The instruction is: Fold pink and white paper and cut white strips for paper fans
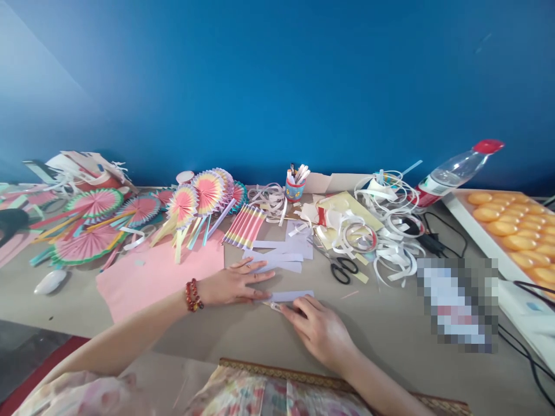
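My left hand (236,283) lies flat on the table with its fingers spread, and its thumb touches the left end of a lavender paper strip (289,296). Closed around a small white craft knife (276,306), my right hand (323,329) rests just below that strip. The knife's thin tip points left, toward my left thumb; its other end is hidden by my fingers. Beyond my left fingertips lie several more lavender paper strips (281,258), overlapping each other. A pleated paper piece (245,226) in pink, yellow and purple sits behind them.
Finished paper fans (203,193) stand on a pink sheet (160,271) at left. Black-handled scissors (344,270), curled paper scraps (392,254), a pen cup (295,189) and a tilted plastic bottle (453,173) are at right. A blue wall (277,86) rises behind.
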Motion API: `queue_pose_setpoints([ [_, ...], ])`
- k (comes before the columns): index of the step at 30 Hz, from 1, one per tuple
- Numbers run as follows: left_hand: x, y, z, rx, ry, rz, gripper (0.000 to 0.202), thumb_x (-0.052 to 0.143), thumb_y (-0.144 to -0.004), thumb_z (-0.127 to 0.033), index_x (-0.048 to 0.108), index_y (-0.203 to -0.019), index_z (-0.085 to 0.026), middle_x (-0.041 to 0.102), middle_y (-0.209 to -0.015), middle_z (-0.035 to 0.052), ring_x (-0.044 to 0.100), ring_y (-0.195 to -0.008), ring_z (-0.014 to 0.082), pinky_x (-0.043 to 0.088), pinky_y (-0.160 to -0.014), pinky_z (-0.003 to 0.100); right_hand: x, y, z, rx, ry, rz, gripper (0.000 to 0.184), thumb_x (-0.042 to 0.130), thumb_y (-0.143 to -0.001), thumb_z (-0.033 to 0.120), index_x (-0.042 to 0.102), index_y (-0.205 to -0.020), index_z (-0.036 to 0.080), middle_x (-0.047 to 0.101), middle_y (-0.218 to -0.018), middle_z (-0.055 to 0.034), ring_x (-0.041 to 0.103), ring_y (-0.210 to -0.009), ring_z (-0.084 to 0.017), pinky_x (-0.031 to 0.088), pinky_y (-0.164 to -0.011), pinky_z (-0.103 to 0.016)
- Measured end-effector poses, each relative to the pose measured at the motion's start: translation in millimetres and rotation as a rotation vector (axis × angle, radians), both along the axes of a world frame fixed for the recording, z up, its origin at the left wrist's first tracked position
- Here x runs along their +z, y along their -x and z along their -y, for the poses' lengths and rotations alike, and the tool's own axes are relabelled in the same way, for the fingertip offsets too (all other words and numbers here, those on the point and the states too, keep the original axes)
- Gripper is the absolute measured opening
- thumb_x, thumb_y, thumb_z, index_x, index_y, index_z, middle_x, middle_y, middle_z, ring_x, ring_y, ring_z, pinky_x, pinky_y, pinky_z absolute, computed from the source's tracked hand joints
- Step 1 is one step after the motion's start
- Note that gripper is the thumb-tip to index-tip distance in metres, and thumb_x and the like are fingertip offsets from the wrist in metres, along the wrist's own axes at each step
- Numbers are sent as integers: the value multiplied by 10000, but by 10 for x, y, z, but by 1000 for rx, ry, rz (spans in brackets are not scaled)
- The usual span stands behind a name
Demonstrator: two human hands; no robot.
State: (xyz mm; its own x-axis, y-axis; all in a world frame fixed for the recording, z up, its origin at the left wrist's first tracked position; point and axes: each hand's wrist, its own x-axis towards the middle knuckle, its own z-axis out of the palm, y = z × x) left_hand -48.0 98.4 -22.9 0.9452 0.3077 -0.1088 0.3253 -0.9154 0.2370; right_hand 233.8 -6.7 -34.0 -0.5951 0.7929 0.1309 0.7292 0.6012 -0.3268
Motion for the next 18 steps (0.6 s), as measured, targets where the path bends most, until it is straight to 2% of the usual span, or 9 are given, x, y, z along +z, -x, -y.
queue_pose_setpoints([
  [5,-76,22,-15,-35,-23,23,536,533,-971,-351,333,-1458,-452,158,-1604,-45,94,-1488,262,105,-1195,542,0,6,-5,-5,-11,-29,347,471,-915,116,652,-1190,226,608,-871,-52,567,-816,-179,438,-695,-260],
  [11,-90,43,-16,-41,-76,28,522,532,-973,-342,355,-1457,-426,185,-1603,-22,102,-1486,276,51,-1195,540,-27,52,-2,-7,-13,-11,327,460,-938,132,658,-1183,219,612,-853,-50,572,-806,-187,427,-682,-271],
  [18,-101,50,-13,-38,-86,42,515,538,-969,-333,374,-1449,-424,223,-1595,-8,123,-1483,282,60,-1192,548,-5,30,26,6,-12,-23,336,437,-949,127,653,-1193,212,607,-835,-49,572,-796,-176,426,-666,-254],
])
